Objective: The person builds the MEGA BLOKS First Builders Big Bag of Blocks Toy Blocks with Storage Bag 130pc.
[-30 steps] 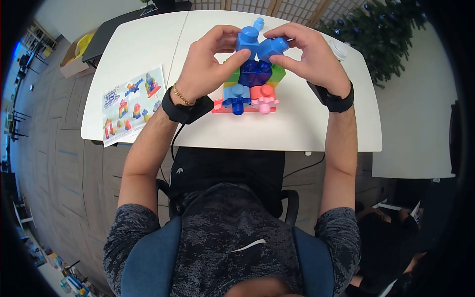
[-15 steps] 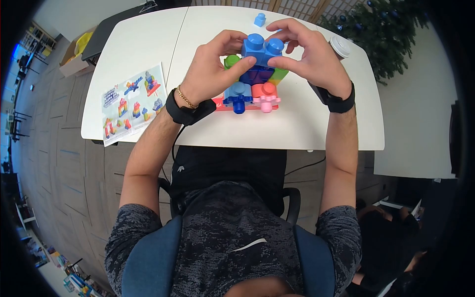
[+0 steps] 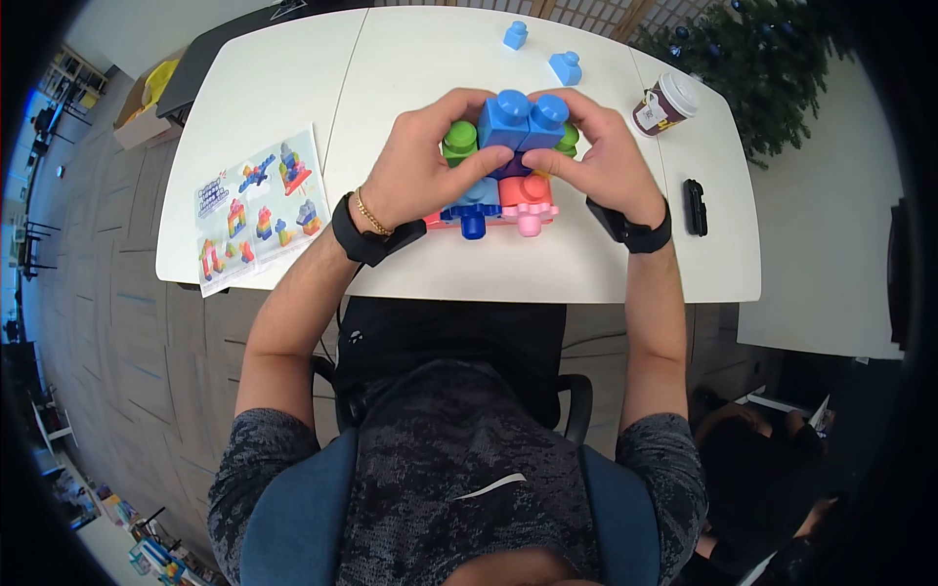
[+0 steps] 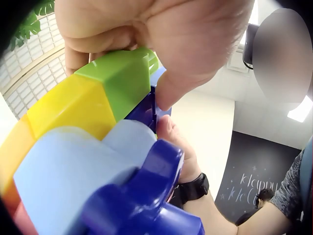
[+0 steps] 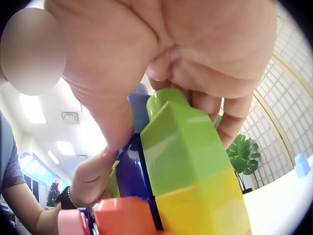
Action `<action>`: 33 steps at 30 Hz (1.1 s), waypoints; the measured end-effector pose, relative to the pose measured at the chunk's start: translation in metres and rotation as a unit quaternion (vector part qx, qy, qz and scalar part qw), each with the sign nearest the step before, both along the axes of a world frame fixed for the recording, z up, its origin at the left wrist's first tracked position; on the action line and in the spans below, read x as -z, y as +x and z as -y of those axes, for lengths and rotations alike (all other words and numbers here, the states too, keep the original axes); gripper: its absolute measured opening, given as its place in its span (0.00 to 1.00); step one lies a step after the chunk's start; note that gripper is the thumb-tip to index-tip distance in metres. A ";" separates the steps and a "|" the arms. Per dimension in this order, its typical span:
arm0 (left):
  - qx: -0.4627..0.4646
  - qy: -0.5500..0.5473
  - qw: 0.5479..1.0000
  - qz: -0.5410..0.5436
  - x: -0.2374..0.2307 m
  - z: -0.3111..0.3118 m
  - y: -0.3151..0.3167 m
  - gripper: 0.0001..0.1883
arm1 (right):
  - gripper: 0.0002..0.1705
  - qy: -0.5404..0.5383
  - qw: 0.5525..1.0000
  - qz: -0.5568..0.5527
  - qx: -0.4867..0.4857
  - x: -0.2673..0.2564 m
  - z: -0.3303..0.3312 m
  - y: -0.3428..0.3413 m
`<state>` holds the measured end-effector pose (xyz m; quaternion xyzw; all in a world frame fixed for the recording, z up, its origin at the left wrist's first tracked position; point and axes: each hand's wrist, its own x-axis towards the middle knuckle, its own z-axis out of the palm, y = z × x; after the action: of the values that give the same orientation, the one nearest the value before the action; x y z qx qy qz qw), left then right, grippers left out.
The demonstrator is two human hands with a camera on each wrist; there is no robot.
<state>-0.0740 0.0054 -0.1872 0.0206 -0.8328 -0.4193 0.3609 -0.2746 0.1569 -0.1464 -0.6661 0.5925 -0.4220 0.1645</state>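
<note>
A stack of large toy building blocks stands on the white table (image 3: 410, 49). Two blue blocks (image 3: 505, 125) side by side top it, with green blocks (image 3: 459, 143) at the flanks and a dark blue block (image 4: 142, 111) between. Lower in front, a light blue block (image 3: 476, 193) carries a dark blue gear piece (image 3: 473, 223), beside a coral block (image 3: 526, 192) with a pink gear (image 3: 529, 223). Left hand (image 3: 422, 161) and right hand (image 3: 608, 161) grip the upper stack from both sides, thumbs in front near the blue blocks' base, fingers mostly hidden behind.
Two loose blue blocks, a small one (image 3: 516, 35) and a sloped one (image 3: 566, 67), lie toward the back. At the right are a lidded paper cup (image 3: 660, 107) and a black object (image 3: 695, 208). A picture sheet (image 3: 259, 210) lies at the left.
The two top blue blocks, tilted apart at first, now sit side by side and level. The right hand has closed in from the right, and both hands are lower around the stack.
</note>
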 end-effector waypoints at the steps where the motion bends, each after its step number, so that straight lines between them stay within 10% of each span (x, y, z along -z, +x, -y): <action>1: -0.001 0.008 1.000 0.000 0.001 -0.001 0.000 0.24 | 0.24 -0.007 1.000 0.023 0.001 0.004 0.000 0.003; 24: 0.008 0.049 0.996 0.080 -0.002 0.009 0.002 0.17 | 0.22 0.102 0.992 -0.043 -0.063 -0.005 0.016 -0.019; 27: 0.023 0.054 0.990 0.130 -0.001 0.009 0.005 0.24 | 0.26 0.045 0.986 -0.067 -0.145 -0.007 0.018 -0.049; 29: -0.013 0.029 0.999 0.022 0.006 0.001 0.004 0.39 | 0.33 0.162 0.967 0.150 -0.127 -0.005 0.030 -0.098; 33: -0.013 0.086 0.996 -0.010 0.016 -0.004 0.015 0.52 | 0.33 0.095 0.924 -0.173 0.328 0.080 0.108 -0.181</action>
<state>-0.0587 0.0092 -0.2036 0.0587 -0.7896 -0.4849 0.3716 -0.4553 0.0489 -0.2260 -0.4783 0.8345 -0.2723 -0.0260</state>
